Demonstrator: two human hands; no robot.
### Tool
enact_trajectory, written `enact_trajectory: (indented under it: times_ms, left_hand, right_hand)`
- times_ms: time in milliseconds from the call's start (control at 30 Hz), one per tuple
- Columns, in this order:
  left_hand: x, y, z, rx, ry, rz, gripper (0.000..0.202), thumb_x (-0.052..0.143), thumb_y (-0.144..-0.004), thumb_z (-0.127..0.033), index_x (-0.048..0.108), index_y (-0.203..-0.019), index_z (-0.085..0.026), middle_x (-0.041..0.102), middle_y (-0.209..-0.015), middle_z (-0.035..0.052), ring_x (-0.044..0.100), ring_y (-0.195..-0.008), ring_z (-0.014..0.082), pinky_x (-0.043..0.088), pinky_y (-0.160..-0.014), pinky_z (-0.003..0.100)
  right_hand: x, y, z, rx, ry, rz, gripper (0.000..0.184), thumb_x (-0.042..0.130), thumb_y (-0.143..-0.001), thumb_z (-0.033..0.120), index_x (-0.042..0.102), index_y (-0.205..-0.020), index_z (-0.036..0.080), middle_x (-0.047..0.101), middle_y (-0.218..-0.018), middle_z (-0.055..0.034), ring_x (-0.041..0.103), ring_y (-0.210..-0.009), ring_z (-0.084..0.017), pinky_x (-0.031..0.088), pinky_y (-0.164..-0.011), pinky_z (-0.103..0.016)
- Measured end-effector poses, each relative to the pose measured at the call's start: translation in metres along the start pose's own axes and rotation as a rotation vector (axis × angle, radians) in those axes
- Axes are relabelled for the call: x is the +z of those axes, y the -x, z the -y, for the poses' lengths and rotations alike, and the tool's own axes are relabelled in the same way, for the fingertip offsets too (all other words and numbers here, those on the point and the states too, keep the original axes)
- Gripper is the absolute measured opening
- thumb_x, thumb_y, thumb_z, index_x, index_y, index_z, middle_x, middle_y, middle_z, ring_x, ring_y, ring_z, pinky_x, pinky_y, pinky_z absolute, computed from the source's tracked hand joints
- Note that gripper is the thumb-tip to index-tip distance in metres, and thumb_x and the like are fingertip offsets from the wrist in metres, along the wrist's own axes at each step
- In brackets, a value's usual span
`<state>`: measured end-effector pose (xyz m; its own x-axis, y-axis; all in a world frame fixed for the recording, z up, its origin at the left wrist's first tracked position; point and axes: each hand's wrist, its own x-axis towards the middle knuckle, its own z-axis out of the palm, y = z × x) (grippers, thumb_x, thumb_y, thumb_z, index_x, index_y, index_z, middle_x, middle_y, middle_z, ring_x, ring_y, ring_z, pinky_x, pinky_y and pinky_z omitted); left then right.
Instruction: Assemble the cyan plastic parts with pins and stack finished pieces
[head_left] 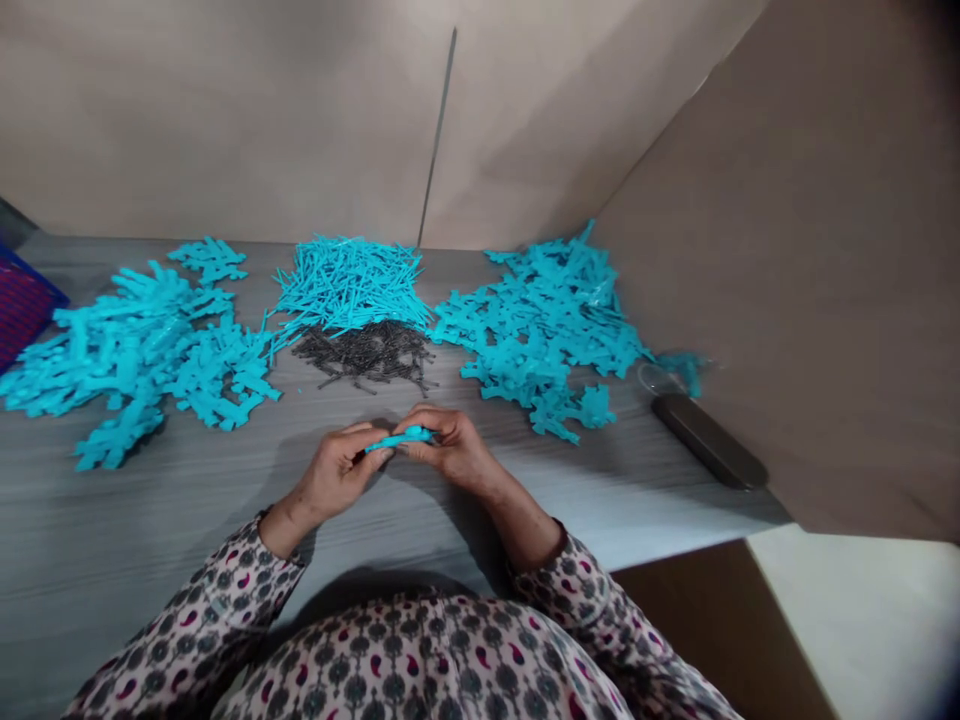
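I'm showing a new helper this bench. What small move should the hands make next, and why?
Probably free one hand from the turquoise plastic piece first. The left hand and right hand both pinch it, so neither is available to reach the pile of dark slender rods just ahead.

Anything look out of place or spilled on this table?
At the right, a few turquoise plastic pieces straggle away from the main turquoise pile toward a clear plastic item beside a dark oblong case, looking stray.
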<state>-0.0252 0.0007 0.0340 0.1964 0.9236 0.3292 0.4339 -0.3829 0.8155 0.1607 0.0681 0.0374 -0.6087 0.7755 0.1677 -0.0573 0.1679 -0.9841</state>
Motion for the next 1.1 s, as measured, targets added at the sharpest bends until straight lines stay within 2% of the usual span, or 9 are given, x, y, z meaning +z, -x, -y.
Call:
enact_trajectory:
  times_ms: [133,267,500,700,833,933,1100]
  left_hand:
    - [-0.002,-0.005,0.002,-0.11,0.188,-0.022,0.037,0.057,-0.092,-0.047,0.076,-0.089,-0.015,0.053,-0.063,0.0004,0.049,-0.06,0.0116,0.04,-0.053,0.021]
    - [-0.006,-0.008,0.001,-0.149,0.283,-0.035,0.034,0.061,-0.089,-0.046,0.076,-0.086,-0.015,0.051,-0.063,-0.0003,0.046,-0.057,0.0107,0.039,-0.052,0.022]
    - [-0.004,-0.007,0.004,-0.191,0.321,-0.025,0.034,0.063,-0.087,-0.047,0.076,-0.09,-0.015,0.054,-0.067,0.0011,0.047,-0.059,0.0107,0.04,-0.052,0.022]
    - [-0.005,-0.008,0.004,-0.214,0.332,-0.037,0.04,0.061,-0.088,-0.051,0.076,-0.087,-0.014,0.048,-0.059,-0.0008,0.045,-0.057,0.0111,0.039,-0.051,0.022]
    - [-0.002,-0.01,0.001,-0.214,0.363,-0.07,0.037,0.07,-0.081,-0.049,0.076,-0.093,-0.014,0.058,-0.066,0.0016,0.051,-0.063,0.0126,0.043,-0.059,0.023]
    - [0.002,-0.01,0.0,-0.258,0.421,-0.104,0.035,0.076,-0.075,-0.048,0.076,-0.086,-0.014,0.066,-0.074,0.0034,0.054,-0.067,0.0134,0.045,-0.064,0.025]
    - [0.004,-0.007,0.0,-0.391,0.535,-0.114,0.036,0.081,-0.068,-0.048,0.074,-0.08,-0.015,0.064,-0.062,-0.0009,0.051,-0.058,0.0106,0.043,-0.059,0.023]
  right_hand:
    - [-0.004,-0.001,0.0,0.015,-0.024,-0.068,0.035,0.08,-0.071,0.049,0.073,-0.087,0.018,0.063,-0.077,-0.0019,0.054,-0.071,-0.014,0.044,-0.066,-0.027]
    - [-0.01,-0.002,0.001,-0.016,-0.014,-0.037,0.034,0.077,-0.076,0.05,0.074,-0.081,0.017,0.061,-0.072,-0.0022,0.05,-0.067,-0.013,0.041,-0.063,-0.027]
    - [-0.004,-0.003,-0.001,-0.106,0.076,-0.051,0.035,0.068,-0.083,0.051,0.069,-0.078,0.017,0.058,-0.072,-0.0021,0.049,-0.066,-0.014,0.038,-0.061,-0.027]
    - [-0.004,-0.002,-0.008,-0.114,0.203,-0.041,0.043,0.06,-0.089,0.053,0.06,-0.066,0.016,0.045,-0.062,0.0017,0.042,-0.061,-0.011,0.032,-0.057,-0.025]
    - [-0.003,0.0,-0.007,-0.111,0.22,-0.025,0.047,0.057,-0.09,0.054,0.053,-0.062,0.016,0.042,-0.061,0.0023,0.04,-0.059,-0.01,0.031,-0.056,-0.024]
    - [0.002,0.0,-0.003,-0.137,0.263,-0.007,0.048,0.057,-0.091,0.052,0.049,-0.059,0.017,0.04,-0.059,0.0029,0.039,-0.058,-0.01,0.03,-0.056,-0.025]
    - [0.006,-0.001,0.0,-0.13,0.184,0.006,0.046,0.059,-0.089,0.051,0.053,-0.06,0.017,0.044,-0.06,0.0026,0.041,-0.058,-0.01,0.031,-0.057,-0.024]
